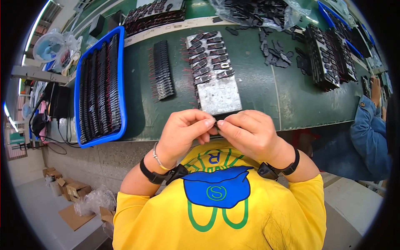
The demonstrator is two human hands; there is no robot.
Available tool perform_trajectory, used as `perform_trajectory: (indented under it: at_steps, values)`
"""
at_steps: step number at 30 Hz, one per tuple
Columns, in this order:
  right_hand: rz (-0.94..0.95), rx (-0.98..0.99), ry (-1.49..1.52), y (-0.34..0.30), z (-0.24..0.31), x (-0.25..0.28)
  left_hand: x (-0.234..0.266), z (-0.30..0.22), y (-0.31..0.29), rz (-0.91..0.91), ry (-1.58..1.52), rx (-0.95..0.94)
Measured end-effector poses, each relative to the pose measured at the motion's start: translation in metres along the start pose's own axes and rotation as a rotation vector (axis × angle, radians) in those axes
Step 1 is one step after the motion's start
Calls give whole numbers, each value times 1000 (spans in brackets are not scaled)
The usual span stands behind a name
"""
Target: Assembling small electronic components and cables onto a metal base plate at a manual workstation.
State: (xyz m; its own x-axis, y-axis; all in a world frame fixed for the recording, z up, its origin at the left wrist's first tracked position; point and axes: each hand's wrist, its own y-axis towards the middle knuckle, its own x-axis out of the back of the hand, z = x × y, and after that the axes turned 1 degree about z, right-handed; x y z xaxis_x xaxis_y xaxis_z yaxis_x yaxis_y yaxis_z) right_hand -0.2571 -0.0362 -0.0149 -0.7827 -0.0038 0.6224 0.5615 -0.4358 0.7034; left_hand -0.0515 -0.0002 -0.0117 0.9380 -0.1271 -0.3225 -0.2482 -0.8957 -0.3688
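My left hand (191, 126) and my right hand (248, 131) meet at the front edge of the bench, thumbs and forefingers pinched together. Between the fingertips is a small black piece (215, 123), mostly covered, so its kind does not show. Just beyond my hands lies a pale metal plate (218, 95). Its far part carries two columns of small black parts (201, 62) with thin red wires sticking out to the left; the near part is bare metal. Left of the plate a long row of black parts (162, 71) stands packed tightly together.
A blue tray (123, 79) at the left holds several rows of wired black parts. Loose black pieces (277, 54) lie right of the plate, near stacked loaded plates (321, 58). A clear bag (258, 12) of black pieces sits behind. A co-worker's denim sleeve (366, 121) is at far right.
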Motion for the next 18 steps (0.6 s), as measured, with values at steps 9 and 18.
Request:
perform_trajectory:
  at_steps: [9, 18]
  values:
    - [69, -398, -242, 6, -105, 67, 17, 1, -8, 75, -131, -30]
    - [431, -636, -757, 9, -146, 64, 20, 1, -10, 115, -134, -47]
